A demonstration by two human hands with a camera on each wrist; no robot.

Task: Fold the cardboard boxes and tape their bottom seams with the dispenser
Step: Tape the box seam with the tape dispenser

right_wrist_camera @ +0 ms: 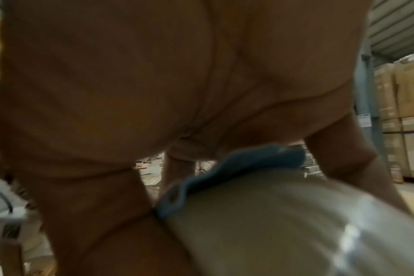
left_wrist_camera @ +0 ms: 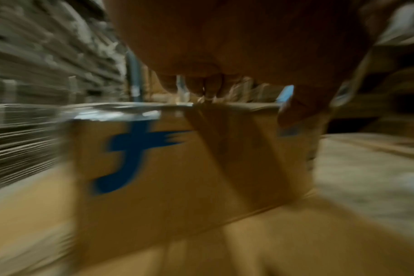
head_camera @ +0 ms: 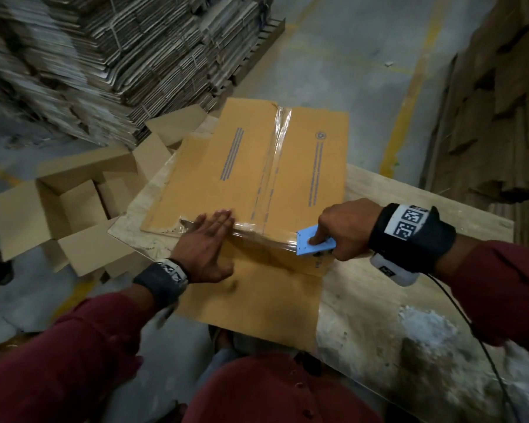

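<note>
1. The box (head_camera: 266, 178) in hand is already folded and sits bottom-up on the wooden worktop (head_camera: 409, 209), right in front of the person; one loose flap hangs toward them over the worktop's near edge.

2. A strip of clear tape (head_camera: 274, 166) runs the whole length of the centre seam, from the far edge to the near edge, so that seam looks sealed (the far end is a little wrinkled).

3. A second strip of tape lies across the near edge of the box. The left hand (head_camera: 207, 248) lies flat on it with fingers straight and together, pressing it down at its left end.

4. The right hand (head_camera: 345, 230) grips the blue tape dispenser (head_camera: 315, 244) at the near right corner of the box, fingers curled round it and the forefinger laid on top; the right wrist view shows the roll close under the palm. Judging by this, the cross strip is at its end and only needs cutting off.

5. On the floor to the left, several opened boxes (head_camera: 65, 209) lie in a heap; whether their bottoms are taped cannot be told.

6. Tall stacks of flat cardboard (head_camera: 120, 56) stand behind, so much folding and taping seems left to do.
</note>
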